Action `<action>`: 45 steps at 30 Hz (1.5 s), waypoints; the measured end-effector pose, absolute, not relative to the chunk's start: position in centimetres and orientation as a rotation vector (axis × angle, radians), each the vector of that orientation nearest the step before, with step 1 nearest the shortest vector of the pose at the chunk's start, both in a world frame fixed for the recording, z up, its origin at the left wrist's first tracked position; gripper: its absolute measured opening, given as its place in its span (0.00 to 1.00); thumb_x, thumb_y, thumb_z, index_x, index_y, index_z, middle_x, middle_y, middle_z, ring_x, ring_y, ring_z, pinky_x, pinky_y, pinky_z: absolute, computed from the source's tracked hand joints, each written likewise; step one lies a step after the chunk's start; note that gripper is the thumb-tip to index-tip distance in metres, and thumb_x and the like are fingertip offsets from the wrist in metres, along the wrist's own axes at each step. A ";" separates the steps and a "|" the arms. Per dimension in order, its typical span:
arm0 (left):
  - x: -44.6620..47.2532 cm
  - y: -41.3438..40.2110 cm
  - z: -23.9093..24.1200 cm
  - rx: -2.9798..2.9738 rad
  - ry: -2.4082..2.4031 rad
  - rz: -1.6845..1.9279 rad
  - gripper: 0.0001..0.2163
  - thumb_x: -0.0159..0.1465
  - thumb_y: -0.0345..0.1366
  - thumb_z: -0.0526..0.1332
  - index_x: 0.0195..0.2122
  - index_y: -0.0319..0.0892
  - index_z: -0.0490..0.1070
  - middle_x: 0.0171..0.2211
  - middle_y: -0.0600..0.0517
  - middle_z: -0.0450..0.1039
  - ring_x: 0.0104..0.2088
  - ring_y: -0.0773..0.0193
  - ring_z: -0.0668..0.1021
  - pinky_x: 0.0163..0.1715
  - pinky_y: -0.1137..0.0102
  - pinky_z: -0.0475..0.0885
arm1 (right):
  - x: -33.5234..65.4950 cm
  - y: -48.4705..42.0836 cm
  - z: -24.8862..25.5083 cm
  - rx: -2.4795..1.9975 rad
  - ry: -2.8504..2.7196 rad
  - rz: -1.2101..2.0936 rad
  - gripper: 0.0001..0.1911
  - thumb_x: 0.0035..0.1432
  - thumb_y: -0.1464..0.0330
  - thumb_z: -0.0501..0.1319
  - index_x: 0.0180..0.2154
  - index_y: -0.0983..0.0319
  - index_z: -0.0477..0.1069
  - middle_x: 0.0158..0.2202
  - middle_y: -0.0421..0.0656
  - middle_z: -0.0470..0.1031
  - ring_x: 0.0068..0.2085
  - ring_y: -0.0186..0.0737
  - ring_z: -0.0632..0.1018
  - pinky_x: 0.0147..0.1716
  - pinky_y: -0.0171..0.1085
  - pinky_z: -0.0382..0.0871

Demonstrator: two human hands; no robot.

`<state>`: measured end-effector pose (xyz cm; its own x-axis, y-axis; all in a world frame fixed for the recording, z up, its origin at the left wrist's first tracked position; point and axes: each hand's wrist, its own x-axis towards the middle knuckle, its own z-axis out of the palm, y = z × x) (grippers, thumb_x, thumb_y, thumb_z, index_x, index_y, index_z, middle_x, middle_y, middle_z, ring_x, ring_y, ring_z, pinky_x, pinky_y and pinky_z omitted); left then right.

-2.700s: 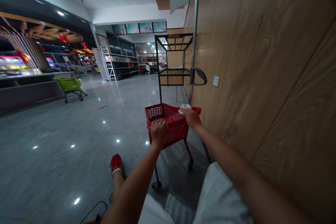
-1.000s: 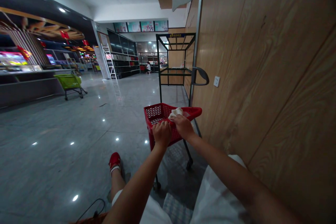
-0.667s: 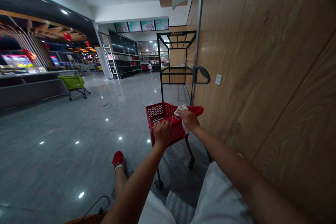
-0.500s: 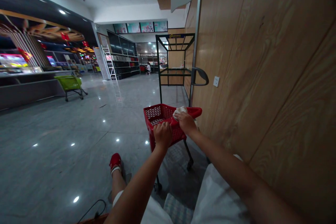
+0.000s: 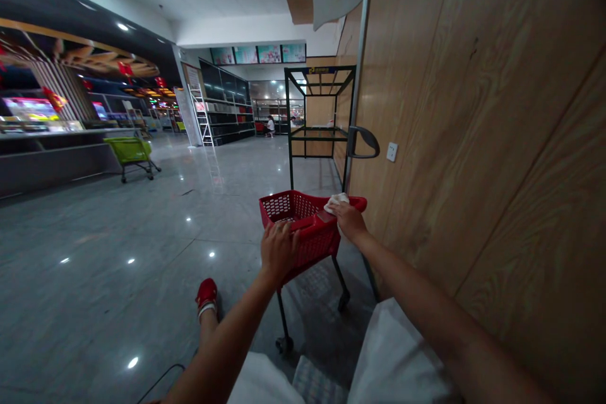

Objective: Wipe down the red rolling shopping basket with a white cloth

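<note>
A small red shopping cart (image 5: 312,244) with a perforated plastic basket stands before me on dark legs with casters. My left hand (image 5: 278,246) is closed over the near side of its rim, fingers curled to the inside. A white cloth (image 5: 336,202) lies bunched under the fingers of my right hand (image 5: 351,221), pressed on the rim near the cart's right end. Part of the cloth is hidden by that hand.
Close on the right runs a wood-panelled wall (image 5: 473,139) with a socket (image 5: 392,151). Behind the cart stand a black metal frame (image 5: 291,132) and a pole with a grey loop (image 5: 364,142). A green cart (image 5: 129,150) stands left; a person (image 5: 270,126) crouches far back.
My right hand has slid the cloth rightward along the cart's rim. My left hand has shifted left along the near rim. The view has tilted slightly upward.
</note>
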<state>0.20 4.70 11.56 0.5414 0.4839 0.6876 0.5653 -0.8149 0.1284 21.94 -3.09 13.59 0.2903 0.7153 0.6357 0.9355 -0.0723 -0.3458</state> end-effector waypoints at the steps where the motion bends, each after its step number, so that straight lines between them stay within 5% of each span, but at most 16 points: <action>1: -0.4 5.7 11.3 -2.669 -0.960 -1.144 0.15 0.67 0.40 0.46 0.48 0.40 0.67 0.49 0.44 0.71 0.52 0.55 0.70 0.56 0.57 0.58 | 21.4 -3.2 13.5 -1.862 -1.465 -0.397 0.17 0.63 0.73 0.49 0.45 0.58 0.75 0.48 0.44 0.74 0.48 0.40 0.74 0.51 0.37 0.66; 9: -2.1 11.0 8.3 -2.891 -0.879 -1.135 0.15 0.67 0.34 0.41 0.45 0.40 0.66 0.48 0.45 0.71 0.52 0.60 0.71 0.52 0.62 0.67 | 11.5 -3.0 10.7 -1.641 -1.700 -0.497 0.22 0.61 0.76 0.51 0.54 0.55 0.67 0.56 0.44 0.67 0.56 0.42 0.68 0.55 0.42 0.64; 15: -1.4 9.4 9.0 -2.884 -0.946 -1.165 0.17 0.69 0.36 0.38 0.42 0.41 0.66 0.43 0.46 0.72 0.46 0.61 0.73 0.48 0.63 0.69 | 13.7 -2.9 10.7 -1.444 -1.847 -0.493 0.24 0.60 0.78 0.50 0.54 0.54 0.67 0.57 0.40 0.67 0.60 0.36 0.64 0.58 0.38 0.60; 22: 3.0 3.4 8.8 -2.868 -0.993 -1.141 0.19 0.67 0.45 0.45 0.52 0.42 0.64 0.53 0.45 0.68 0.58 0.55 0.66 0.60 0.51 0.52 | 21.5 -4.5 11.9 -1.579 -1.773 -0.424 0.18 0.62 0.73 0.51 0.50 0.56 0.71 0.54 0.41 0.70 0.59 0.37 0.66 0.58 0.41 0.59; 31: 5.4 0.9 8.6 -3.128 -0.294 -0.777 0.27 0.64 0.50 0.50 0.63 0.48 0.52 0.63 0.49 0.56 0.64 0.59 0.56 0.64 0.52 0.41 | 30.1 -7.8 13.9 -2.125 -1.571 -0.367 0.16 0.57 0.76 0.53 0.43 0.58 0.75 0.48 0.44 0.74 0.51 0.39 0.72 0.53 0.39 0.64; 38: 0.3 7.3 3.6 -2.951 -0.907 -0.586 0.30 0.61 0.46 0.55 0.63 0.44 0.52 0.64 0.44 0.53 0.65 0.51 0.53 0.62 0.46 0.39 | 25.0 -8.9 11.0 -2.235 -1.552 -0.579 0.20 0.61 0.78 0.48 0.49 0.59 0.71 0.55 0.49 0.68 0.57 0.48 0.67 0.54 0.47 0.61; 45: 0.3 5.1 0.9 -2.915 -0.860 -0.617 0.32 0.61 0.41 0.55 0.65 0.43 0.47 0.64 0.44 0.54 0.65 0.54 0.53 0.63 0.49 0.41 | 17.8 -4.3 6.5 -2.158 -1.660 -0.526 0.19 0.61 0.76 0.48 0.47 0.57 0.71 0.50 0.48 0.72 0.53 0.46 0.70 0.50 0.46 0.67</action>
